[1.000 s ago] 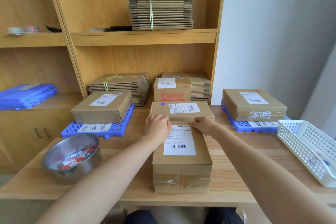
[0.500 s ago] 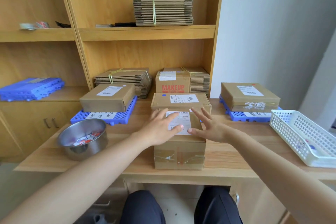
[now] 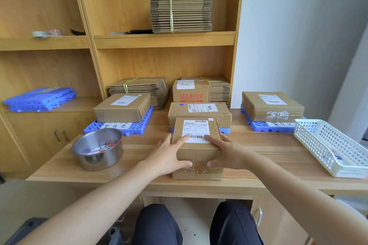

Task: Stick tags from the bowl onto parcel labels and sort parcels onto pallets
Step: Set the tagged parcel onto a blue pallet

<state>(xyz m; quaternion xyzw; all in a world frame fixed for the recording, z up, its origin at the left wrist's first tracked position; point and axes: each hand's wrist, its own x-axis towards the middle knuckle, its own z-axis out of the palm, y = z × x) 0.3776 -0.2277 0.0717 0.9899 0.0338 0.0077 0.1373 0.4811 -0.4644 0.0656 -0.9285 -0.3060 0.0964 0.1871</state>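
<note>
packing room, labelled parcels point(image 3: 199, 112), flat cartons point(image 3: 180, 11)

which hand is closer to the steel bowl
Left. The left hand holds the parcel on the side facing the steel bowl; the right hand holds its far side.

Both hands clasped the small parcel point(image 3: 197, 146) near the front of the desk point(image 3: 268, 145): the left hand point(image 3: 169, 155) and the right hand point(image 3: 227, 153) each had fingers on its top beside the label point(image 3: 196, 131) and a thumb on its taped front face. Behind the parcel a wider box point(image 3: 199, 111) lay on a blue pallet point(image 3: 225, 130); left of the parcel stood the steel bowl point(image 3: 99, 161) of tags point(image 3: 101, 147), right of it a white basket point(image 3: 330, 149)
</note>
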